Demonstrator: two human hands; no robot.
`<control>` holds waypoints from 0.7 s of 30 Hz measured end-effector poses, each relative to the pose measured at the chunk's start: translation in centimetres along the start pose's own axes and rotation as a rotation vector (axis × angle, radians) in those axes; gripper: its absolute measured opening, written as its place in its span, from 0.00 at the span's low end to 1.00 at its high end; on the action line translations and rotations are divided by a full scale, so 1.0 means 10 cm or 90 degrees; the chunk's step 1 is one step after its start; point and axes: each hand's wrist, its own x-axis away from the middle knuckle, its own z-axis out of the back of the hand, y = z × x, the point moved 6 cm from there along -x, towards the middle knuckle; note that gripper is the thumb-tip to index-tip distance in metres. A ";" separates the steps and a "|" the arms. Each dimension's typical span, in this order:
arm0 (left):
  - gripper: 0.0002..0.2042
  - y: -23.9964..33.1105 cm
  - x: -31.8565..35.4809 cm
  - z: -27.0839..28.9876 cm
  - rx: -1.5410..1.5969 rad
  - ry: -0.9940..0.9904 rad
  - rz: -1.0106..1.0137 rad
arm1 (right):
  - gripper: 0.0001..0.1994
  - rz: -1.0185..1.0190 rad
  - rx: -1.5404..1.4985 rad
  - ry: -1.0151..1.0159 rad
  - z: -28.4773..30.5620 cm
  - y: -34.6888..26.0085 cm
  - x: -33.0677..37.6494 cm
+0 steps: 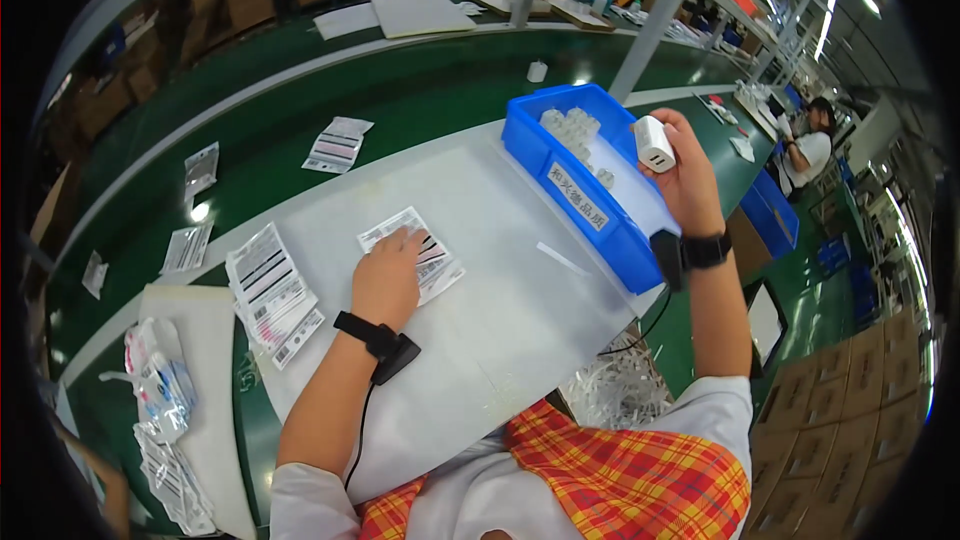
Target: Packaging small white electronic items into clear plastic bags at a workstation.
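Note:
In my right hand (692, 180), raised above the right end of a blue bin (560, 175), is a white two-port USB charger (655, 145). The fingers are closed round it, and its port face is turned toward me. Several small white pieces, likely more chargers (572, 130), lie in the far part of the bin. My left hand (388, 278) lies with spread fingers on a printed plastic pouch (436, 265) on the pale work mat (490, 340). Left of that hand is a fanned stack of similar pouches (270, 285).
Beyond the mat runs a green conveyor belt (420, 85) with scattered pouches (338, 144) and one white piece (537, 71). Crumpled plastic bags (165, 390) lie at left. A metal post (660, 20) rises behind the bin. Cartons (850, 410) are stacked at lower right. Other people work farther off.

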 end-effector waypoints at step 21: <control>0.21 -0.14 0.01 -0.07 0.134 -0.021 0.063 | 0.27 0.087 0.626 -0.231 -2.22 1.45 0.33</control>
